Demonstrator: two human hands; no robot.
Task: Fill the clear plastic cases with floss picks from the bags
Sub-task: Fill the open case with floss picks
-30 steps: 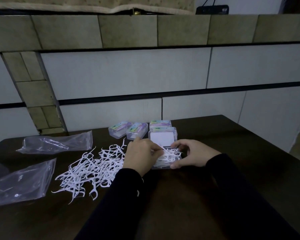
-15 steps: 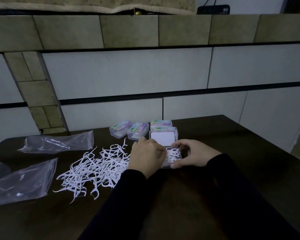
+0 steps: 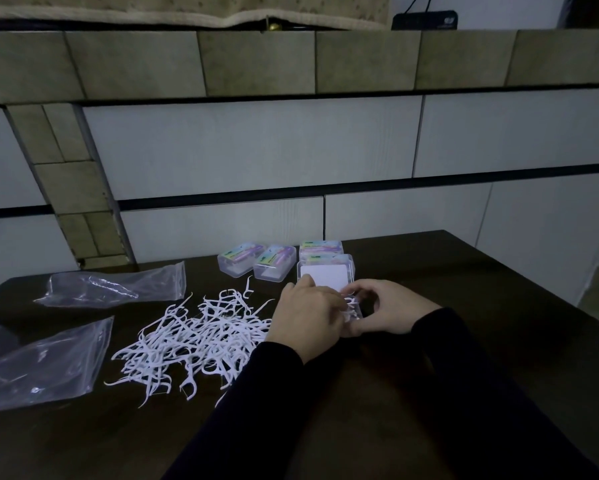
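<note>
both hands are down at the centre of the frame, working over an open clear case point(image 3: 355, 308) on the dark table point(image 3: 499, 323). the left hand point(image 3: 306, 322) lies palm down across the case's near left part, fingers curled forward into it, and whether those fingers pinch any picks i cannot tell, the back of the hand hides them. the right hand point(image 3: 388, 311) cups the case from its right side, thumb at the near edge and fingers arched over the far edge, closed lightly around the case wall. a few white floss picks point(image 3: 351, 303) show inside the case between the two hands. the case's lid point(image 3: 324, 275) stands open just beyond, with a white label panel facing up. behind it sits a closed case point(image 3: 320, 247) with a coloured label, and left of that two more closed cases point(image 3: 241, 261) point(image 3: 274, 266) lie side by side, angled. left of the hands, a loose heap of white floss picks point(image 3: 194, 341) spreads over the table, touching the left wrist area. further left, two clear plastic zip bags lie flat and well apart from the cases, one in the middle left point(image 3: 114, 285), one at the lower left edge point(image 3: 38, 362). dark sleeves point(image 3: 447, 393) run down to the bottom of the frame.
</note>
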